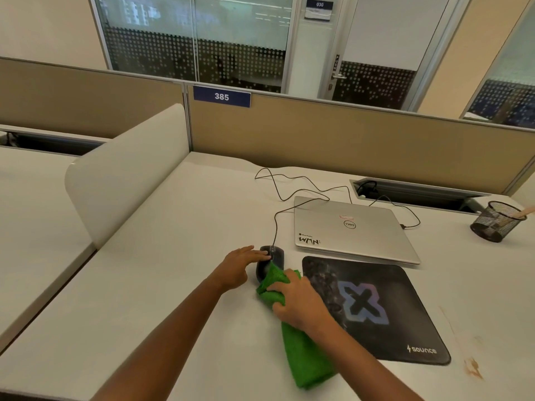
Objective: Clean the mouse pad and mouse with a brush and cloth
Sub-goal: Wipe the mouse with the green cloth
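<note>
the black mouse [276, 254] sits on the desk [173, 285] just left of the mouse pad [376, 308], with the green cloth [307, 354] bunched against its near end. the right hand [298, 302] grips the cloth with curled fingers; the left hand [237, 267] rests straight fingers on the mouse's left side.

the near end of the mouse [276, 254] lies under the green cloth [307, 354], so its shape there cannot be told. the right hand [301, 302] covers the cloth's middle and part of the left edge of the mouse pad [405, 314]. both forearms run off the bottom edge. the pale stick [522, 212] in the mesh cup [492, 227] shows only its top. small sticker print on the laptop [367, 241] is unreadable.
</note>
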Demonstrator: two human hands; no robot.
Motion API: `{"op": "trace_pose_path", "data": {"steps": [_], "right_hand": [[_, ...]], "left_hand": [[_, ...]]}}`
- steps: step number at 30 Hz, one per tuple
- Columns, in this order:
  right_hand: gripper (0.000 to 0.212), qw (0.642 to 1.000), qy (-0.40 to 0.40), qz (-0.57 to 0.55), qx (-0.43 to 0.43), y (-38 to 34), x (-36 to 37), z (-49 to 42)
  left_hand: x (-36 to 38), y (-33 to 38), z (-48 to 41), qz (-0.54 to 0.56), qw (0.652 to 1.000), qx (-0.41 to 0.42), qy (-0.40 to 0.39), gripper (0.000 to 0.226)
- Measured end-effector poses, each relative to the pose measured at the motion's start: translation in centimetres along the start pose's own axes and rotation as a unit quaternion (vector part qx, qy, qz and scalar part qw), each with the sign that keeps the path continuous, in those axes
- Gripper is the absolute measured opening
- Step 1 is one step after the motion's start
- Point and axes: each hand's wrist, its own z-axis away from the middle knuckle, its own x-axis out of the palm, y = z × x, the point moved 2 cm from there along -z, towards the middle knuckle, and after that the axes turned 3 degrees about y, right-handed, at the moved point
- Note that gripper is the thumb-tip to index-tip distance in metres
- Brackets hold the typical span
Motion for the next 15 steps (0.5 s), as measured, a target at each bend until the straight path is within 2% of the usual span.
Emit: {"op": "trace_pose_path", "data": {"steps": [5, 8, 12, 15], "right_hand": [[0.04, 0.996, 0.07, -0.046, 0.032, 1.3, -4.2, -3.3], [0.041, 0.991, 0.086, -0.072, 0.066, 1.9, -5.5, -6.0], [0.046, 0.991, 0.052, -0.079, 0.099, 2.3, -5.4, -9.1], [0.047, 0.992, 0.005, -0.069, 0.101, 2.1, -4.8, -10.3]], "left_hand": [[0.1, -0.1, 0.1, 0.016, 1.0, 0.011, 0.005, 0.084], [0.3, 0.0, 0.1, 0.022, 1.0, 0.012, 0.008, 0.074], [0.6, 0.3, 0.1, 0.029, 0.999, 0.011, 0.013, 0.052], [0.7, 0.2, 0.2, 0.014, 0.999, 0.027, 0.026, 0.055]]}}
